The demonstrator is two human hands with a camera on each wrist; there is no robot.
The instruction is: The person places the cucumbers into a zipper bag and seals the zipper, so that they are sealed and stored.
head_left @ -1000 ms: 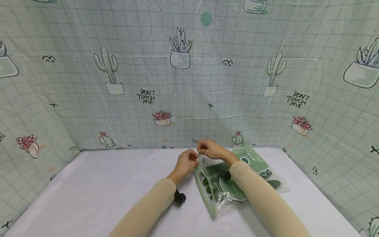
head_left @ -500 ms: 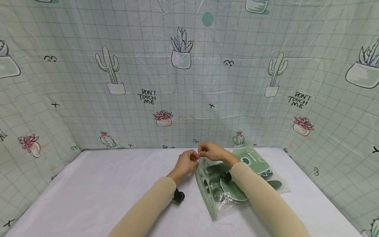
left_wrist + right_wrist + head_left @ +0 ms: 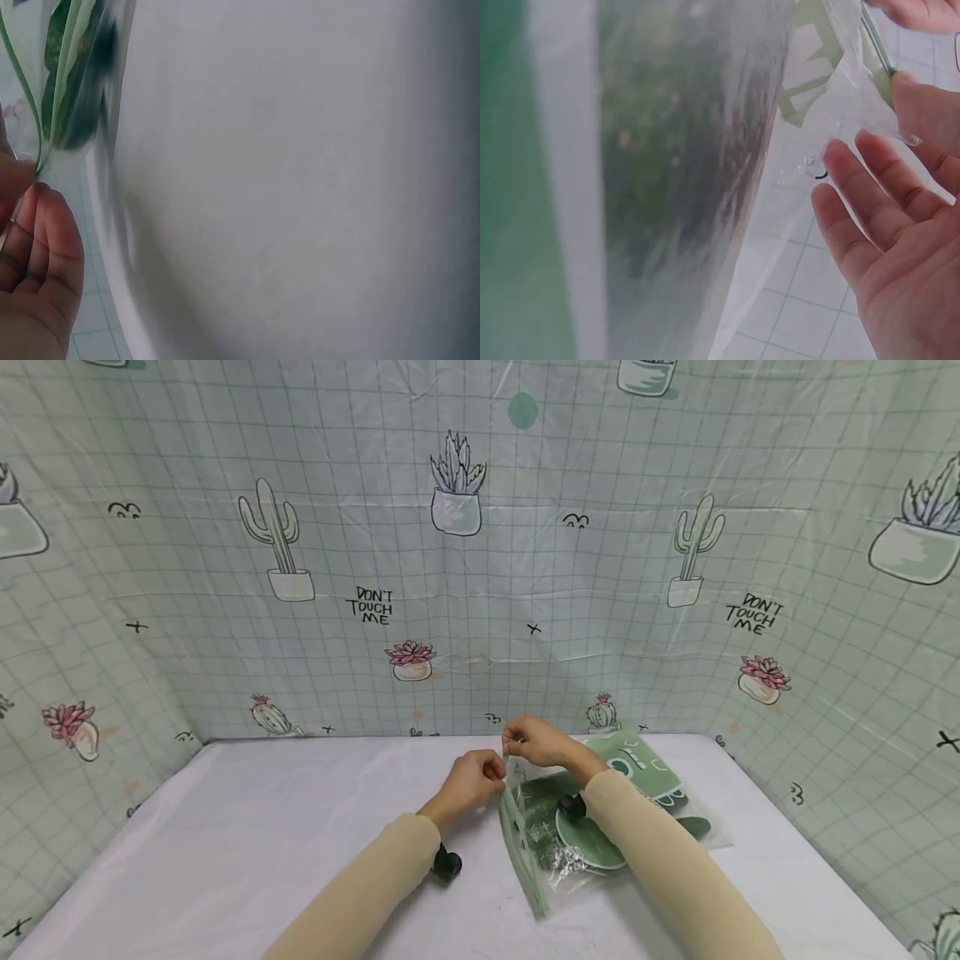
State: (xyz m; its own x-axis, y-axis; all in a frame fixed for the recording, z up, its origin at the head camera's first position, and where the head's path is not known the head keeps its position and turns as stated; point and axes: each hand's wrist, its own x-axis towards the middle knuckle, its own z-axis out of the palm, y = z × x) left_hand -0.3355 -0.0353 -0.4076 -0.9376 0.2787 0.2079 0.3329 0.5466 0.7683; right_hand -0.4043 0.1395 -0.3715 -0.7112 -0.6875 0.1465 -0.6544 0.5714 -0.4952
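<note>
A clear zip bag [image 3: 562, 875] with green printed artwork lies on the table's right half, its green-edged mouth [image 3: 521, 864] facing left. Dark green leafy-looking contents [image 3: 75, 90] show through the plastic; their kind is unclear. My left hand [image 3: 467, 783] pinches the green zip strip a little below the mouth's far end. At that far corner, my right hand [image 3: 542, 743] pinches the bag between thumb and index finger. In the right wrist view the other fingers of the right hand [image 3: 907, 217] spread loosely beside the clear plastic.
The white table [image 3: 262, 843] extends to the left and in front of the bag. A gridded curtain [image 3: 480, 577] with cactus prints hangs behind the table and along both sides. Black wrist cameras [image 3: 447, 865] sit under the forearms.
My left hand has slid slightly nearer along the zip strip, away from the right hand. The two green edges of the mouth lie closer together. The right hand has barely moved.
</note>
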